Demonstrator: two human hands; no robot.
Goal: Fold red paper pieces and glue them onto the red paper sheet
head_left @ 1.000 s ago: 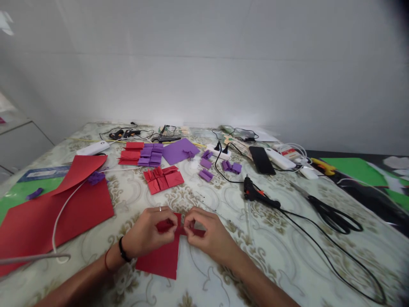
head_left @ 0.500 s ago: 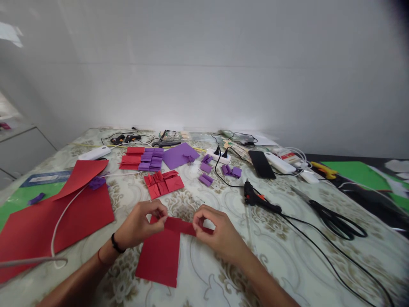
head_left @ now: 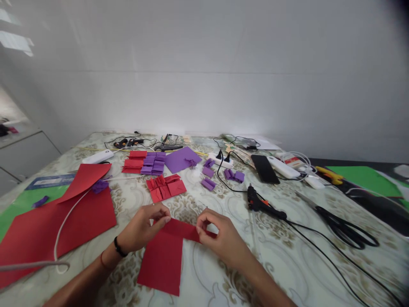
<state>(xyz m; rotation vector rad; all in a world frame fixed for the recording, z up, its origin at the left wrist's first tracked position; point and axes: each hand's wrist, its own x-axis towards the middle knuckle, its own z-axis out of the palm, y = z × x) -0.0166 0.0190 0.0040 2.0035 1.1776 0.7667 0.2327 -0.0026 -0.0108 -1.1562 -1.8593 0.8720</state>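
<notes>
Now holds the left hand (head_left: 143, 228) and right hand (head_left: 223, 235) clearly apart, after nearly meeting a second ago, and so bares more of a red strip (head_left: 182, 229) between them. Works at a wide, flower-patterned table (head_left: 287, 256). Has large red paper (head_left: 86, 224) off to the left, a smaller red sheet (head_left: 161, 264) flat in front, partly under the left hand, then scissors (head_left: 323, 213) and a glue gun (head_left: 265, 207) to the right, and a folded red block (head_left: 166, 187) just beyond the hands. Judging by the pose, seems to be at the step of stretching or straightening the strip. Probably calls, for the next move, for two steady pinches and an even, gentle pull, so as not to crease or tear it. Pinches the strip between right thumb and finger, leaving a short tail past them; seems to pinch its left part likewise with the left hand, exact contact hidden. Runs the strip from the far edge of the smaller sheet out to the right; cannot tell whether joined to that sheet or merely laid across. Looks narrow, plain, straight-edged and deep red like the sheet, sloping slightly down toward the right hand
</notes>
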